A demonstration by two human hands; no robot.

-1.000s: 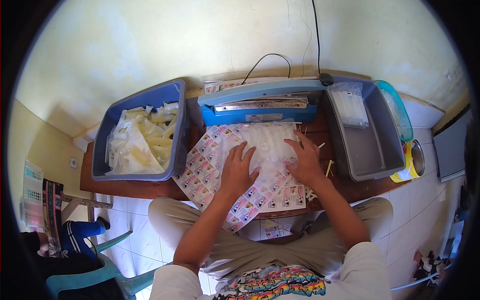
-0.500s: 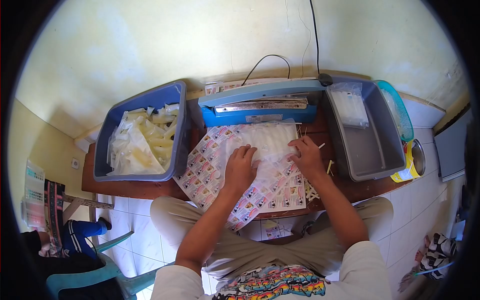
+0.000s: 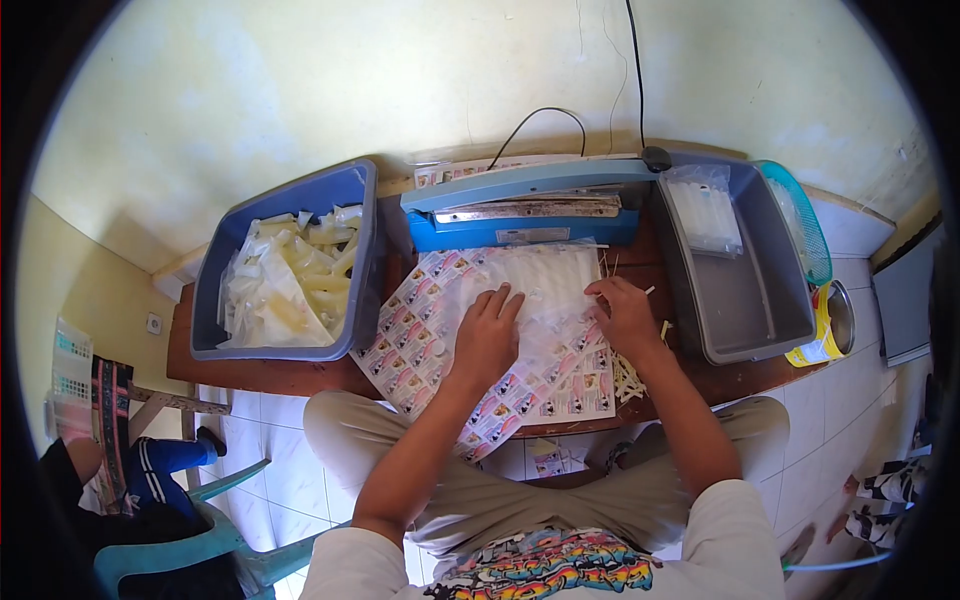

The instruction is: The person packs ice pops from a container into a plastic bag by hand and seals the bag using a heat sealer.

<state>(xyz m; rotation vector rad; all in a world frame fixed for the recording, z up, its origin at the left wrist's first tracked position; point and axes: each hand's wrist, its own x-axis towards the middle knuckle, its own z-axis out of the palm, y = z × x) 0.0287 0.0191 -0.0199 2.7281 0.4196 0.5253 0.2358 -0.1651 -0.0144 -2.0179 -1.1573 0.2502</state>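
Observation:
A clear plastic bag [image 3: 548,272] holding a row of whitish tubes lies on printed label sheets [image 3: 412,325], just in front of a blue impulse sealer [image 3: 520,224]. My left hand [image 3: 488,335] rests on the left side of the bag, its fingers stretched out. At the bag's right edge, my right hand [image 3: 630,318] has its fingers bent and brought together, pinching the plastic. The sealer's long arm is angled above its metal strip. Parts of the bag near my palms are hidden.
On the left stands a blue bin [image 3: 205,300] of yellowish filled plastic tubes. A grey bin [image 3: 745,300] on the right contains a packed bag [image 3: 703,215]. Beyond it are a green basket [image 3: 818,255] and a yellow can [image 3: 822,335]. Thin sticks [image 3: 627,380] lie near my right wrist. Other people's legs show at both sides.
My right hand's fingers have drawn closer together and shifted slightly right along the bag's edge. My left hand's fingers have straightened a little. The bag stays in place.

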